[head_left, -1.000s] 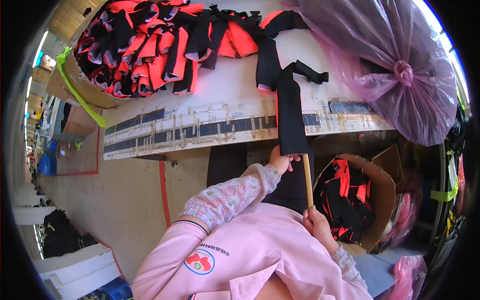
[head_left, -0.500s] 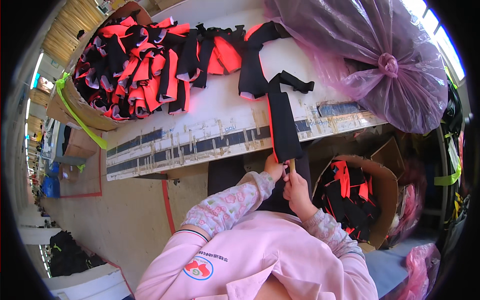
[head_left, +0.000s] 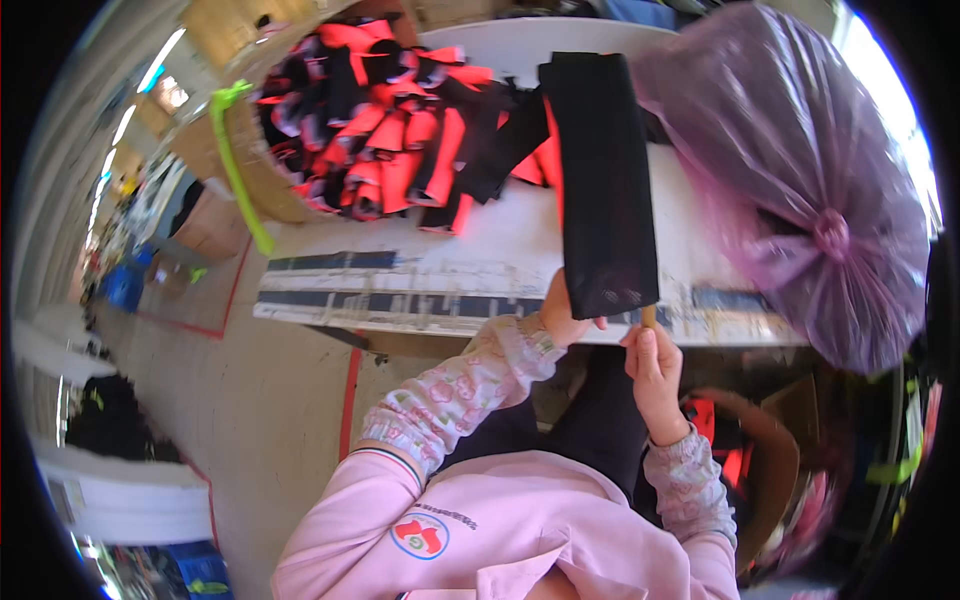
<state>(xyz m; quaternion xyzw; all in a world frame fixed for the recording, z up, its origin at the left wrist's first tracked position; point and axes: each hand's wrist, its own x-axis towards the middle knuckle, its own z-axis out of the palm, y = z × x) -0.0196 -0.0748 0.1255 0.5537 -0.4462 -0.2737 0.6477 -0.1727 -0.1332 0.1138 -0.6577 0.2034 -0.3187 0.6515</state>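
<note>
A long black fabric band (head_left: 608, 190) with a bright red-orange edge stands out toward the table, its lower end above the table's front edge. Gripping that lower end from the left is my left hand (head_left: 563, 308), its fingers partly hidden behind the cloth. My right hand (head_left: 655, 372) is closed around a thin, wood-coloured stick (head_left: 649, 316) that runs up to the band's lower right corner. How far the stick reaches inside or behind the fabric is hidden. Behind the band, more black and red-orange pieces (head_left: 505, 150) lie on the white tabletop.
A big heap of black and red-orange fabric pieces (head_left: 390, 140) spills from a cardboard box (head_left: 262, 185) at the table's left. To the right sits a knotted purple plastic bag (head_left: 800, 180). Below the table, by my right arm, stands another cardboard box (head_left: 775, 450) with similar pieces.
Both hands have moved up and slightly right, carrying the band and stick farther over the table. The band now appears larger and more upright. My view has shifted too.
</note>
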